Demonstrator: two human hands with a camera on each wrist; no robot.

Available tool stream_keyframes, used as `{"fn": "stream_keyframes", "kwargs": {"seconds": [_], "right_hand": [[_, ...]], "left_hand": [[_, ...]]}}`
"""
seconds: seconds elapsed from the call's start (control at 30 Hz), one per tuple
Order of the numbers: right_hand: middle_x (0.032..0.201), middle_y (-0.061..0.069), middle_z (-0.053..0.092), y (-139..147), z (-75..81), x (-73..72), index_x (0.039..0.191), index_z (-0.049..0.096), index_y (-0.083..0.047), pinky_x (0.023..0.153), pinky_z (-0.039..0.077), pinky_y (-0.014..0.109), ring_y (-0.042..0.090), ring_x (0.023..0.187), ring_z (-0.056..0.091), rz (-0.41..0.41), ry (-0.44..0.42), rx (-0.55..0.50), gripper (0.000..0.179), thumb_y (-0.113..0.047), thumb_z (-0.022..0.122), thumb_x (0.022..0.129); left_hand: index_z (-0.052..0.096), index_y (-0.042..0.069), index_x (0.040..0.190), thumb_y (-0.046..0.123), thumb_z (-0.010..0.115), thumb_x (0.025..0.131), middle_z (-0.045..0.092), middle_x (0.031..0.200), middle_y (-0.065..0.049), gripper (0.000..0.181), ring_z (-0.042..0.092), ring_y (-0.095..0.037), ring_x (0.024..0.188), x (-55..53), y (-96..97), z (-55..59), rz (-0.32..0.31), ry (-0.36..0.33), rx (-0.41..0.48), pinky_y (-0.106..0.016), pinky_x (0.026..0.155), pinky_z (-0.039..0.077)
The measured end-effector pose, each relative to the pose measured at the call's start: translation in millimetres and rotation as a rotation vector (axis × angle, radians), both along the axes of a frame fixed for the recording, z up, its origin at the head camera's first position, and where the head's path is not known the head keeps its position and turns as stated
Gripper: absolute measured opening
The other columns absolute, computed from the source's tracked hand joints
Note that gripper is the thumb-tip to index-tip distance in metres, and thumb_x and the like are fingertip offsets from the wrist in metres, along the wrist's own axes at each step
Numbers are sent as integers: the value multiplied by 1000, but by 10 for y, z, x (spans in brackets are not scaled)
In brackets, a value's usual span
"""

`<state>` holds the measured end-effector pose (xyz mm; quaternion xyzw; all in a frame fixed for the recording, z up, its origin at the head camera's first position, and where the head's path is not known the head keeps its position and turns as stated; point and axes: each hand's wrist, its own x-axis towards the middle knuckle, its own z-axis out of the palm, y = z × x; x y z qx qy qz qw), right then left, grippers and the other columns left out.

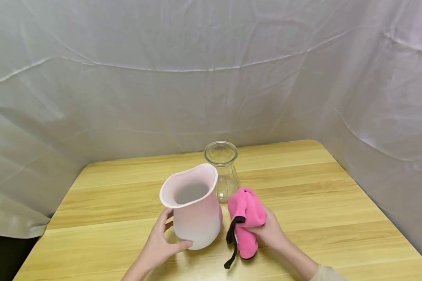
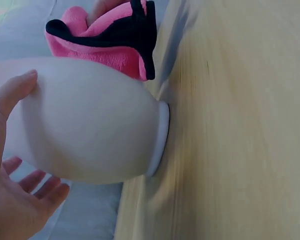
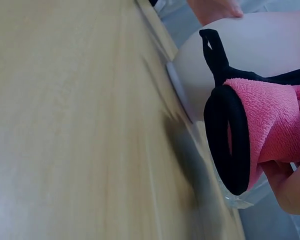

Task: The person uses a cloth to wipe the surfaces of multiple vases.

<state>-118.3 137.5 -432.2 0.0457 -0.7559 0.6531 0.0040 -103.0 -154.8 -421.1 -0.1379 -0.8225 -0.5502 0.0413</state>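
A white-to-pink vase [image 1: 197, 222] with a wavy flared mouth stands upright on the wooden table. My left hand [image 1: 158, 242] holds it from the left, thumb on the near side and fingers round the far side; the thumb and curved fingers also show in the left wrist view beside the vase [image 2: 90, 120]. Just right of the vase, my right hand [image 1: 270, 230] grips a bunched pink cloth [image 1: 246, 218] with black edging and a black loop. In the right wrist view the fleecy cloth [image 3: 270, 115] hangs over the tabletop, its black rim facing the camera.
Behind the vase and cloth stands a clear glass vase [image 1: 226, 175] with a wide round rim, partly covered by both. The wooden table [image 1: 109, 203] has light plank grain. Grey fabric curtains [image 1: 154, 101] hang close along its back and sides.
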Motion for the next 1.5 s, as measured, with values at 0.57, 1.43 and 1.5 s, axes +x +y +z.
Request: {"fn": "stream_keyframes", "kwargs": {"seconds": [0.57, 1.43, 1.5], "right_hand": [[120, 20, 53, 212, 25, 97, 133, 38, 4, 89, 44, 18, -1, 98, 52, -39, 81, 88, 71, -2, 73, 72], [98, -13, 59, 261, -45, 135, 119, 49, 7, 80, 48, 16, 1, 89, 55, -76, 97, 56, 55, 4, 72, 69], [100, -9, 59, 256, -43, 140, 119, 49, 7, 80, 48, 16, 1, 89, 55, -82, 82, 59, 56, 3, 73, 69]], "left_hand": [[40, 20, 128, 32, 86, 56, 43, 121, 6, 86, 37, -4, 111, 183, 340, 177, 281, 77, -16, -34, 100, 41], [41, 17, 132, 12, 88, 50, 48, 125, 0, 95, 46, -13, 109, -166, -49, 153, -98, 148, 61, -33, 92, 47], [40, 17, 133, 11, 88, 52, 47, 127, -2, 95, 45, -13, 112, -226, -93, 139, -172, 132, 91, -32, 94, 46]]}}
